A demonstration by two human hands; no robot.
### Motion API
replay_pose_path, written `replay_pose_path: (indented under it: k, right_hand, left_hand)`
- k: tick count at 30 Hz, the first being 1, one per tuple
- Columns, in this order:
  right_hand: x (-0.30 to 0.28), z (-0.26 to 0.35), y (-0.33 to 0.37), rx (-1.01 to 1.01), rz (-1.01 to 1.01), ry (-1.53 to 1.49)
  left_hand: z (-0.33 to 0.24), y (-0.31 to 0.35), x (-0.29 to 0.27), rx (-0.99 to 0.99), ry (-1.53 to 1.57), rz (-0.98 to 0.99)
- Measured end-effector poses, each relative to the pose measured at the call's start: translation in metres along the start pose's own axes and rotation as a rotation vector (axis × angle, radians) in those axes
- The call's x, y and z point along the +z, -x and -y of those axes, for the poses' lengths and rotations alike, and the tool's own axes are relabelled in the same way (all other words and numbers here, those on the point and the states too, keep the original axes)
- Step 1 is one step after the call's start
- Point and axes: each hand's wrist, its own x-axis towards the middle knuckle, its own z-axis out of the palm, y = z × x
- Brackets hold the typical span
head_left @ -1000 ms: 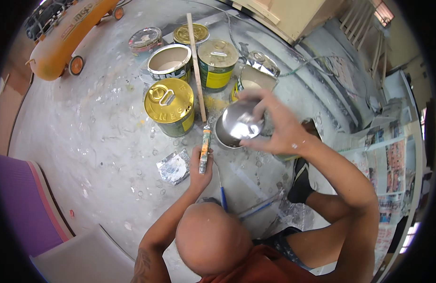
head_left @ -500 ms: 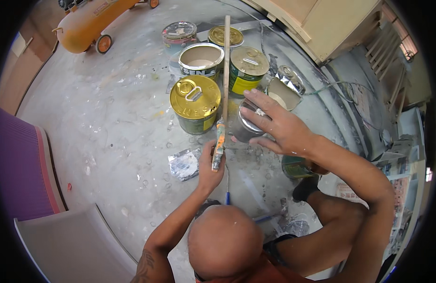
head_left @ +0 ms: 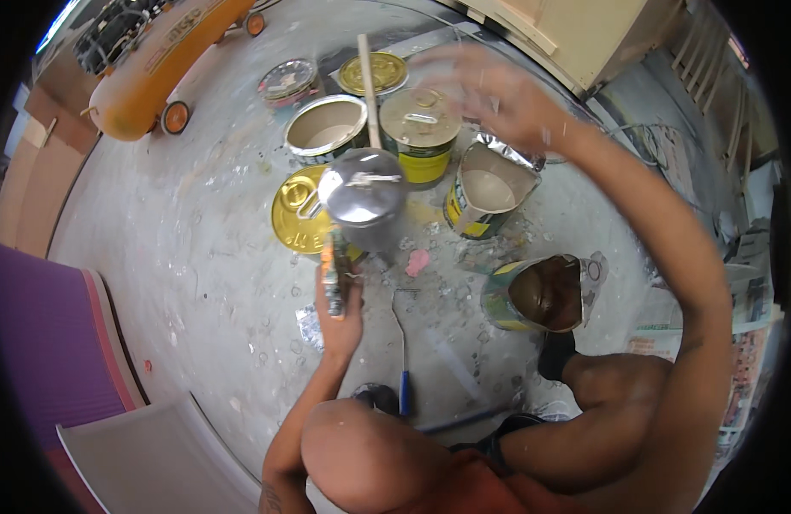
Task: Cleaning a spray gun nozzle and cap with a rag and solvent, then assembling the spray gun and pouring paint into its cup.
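Observation:
My left hand [head_left: 347, 313] is closed round the paint-smeared end of a long wooden stick [head_left: 331, 265]. A small silver can [head_left: 361, 187], its lid upward, covers the middle of that stick and part of a gold-lidded can [head_left: 294, 210]. What bears the silver can is hidden. Blurred by motion, my right hand [head_left: 507, 98] is raised at the upper right, apart from the silver can; its fingers are smeared. Nearest to it are a closed can with a dull lid and yellow label [head_left: 425, 141] and an opened can [head_left: 489, 193] with its foil cover bent back.
Behind stand an open can of pale paint [head_left: 327, 127], another gold-lidded can [head_left: 374, 70] and a smeared tin [head_left: 288, 81]. An open can [head_left: 541, 295] lies tilted by my foot. A blue-handled wire tool [head_left: 404, 390] lies on the floor. An orange compressor tank [head_left: 147, 81] stands far left.
The silver can has moved left, over the stick and the gold-lidded can. My right hand has left it, going up and away. My left hand has shifted left with the stick.

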Motion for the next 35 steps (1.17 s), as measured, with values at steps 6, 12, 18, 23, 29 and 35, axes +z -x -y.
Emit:
replay_pose_path:
  k: [6, 12, 18, 23, 29, 35]
  right_hand:
    - [-0.029, -0.238, 0.105, 0.679, 0.315, 0.122]
    - [0.103, -0.316, 0.338, 0.769, 0.788, 0.145]
    - [0.113, -0.232, 0.396, 0.707, 0.491, 0.161]
    - [0.04, -0.192, 0.48, 0.435, 0.798, -0.098]
    - [0.012, -0.209, 0.621, 0.63, 1.661, -0.298]
    - [0.077, -0.174, 0.429, 1.203, 0.569, -0.704]
  left_hand:
    - [-0.056, -0.017, -0.006, 0.022, -0.065, -0.124]
    - [-0.109, -0.051, 0.043, -0.048, 0.024, -0.035]
    - [-0.139, -0.055, 0.107, -0.083, 0.093, -0.111]
    - [-0.128, -0.07, 0.141, 0.003, 0.083, -0.072]
    - [-0.121, -0.089, 0.184, -0.002, 0.159, 0.063]
    - [-0.119, -0.061, 0.196, -0.08, 0.185, -0.083]
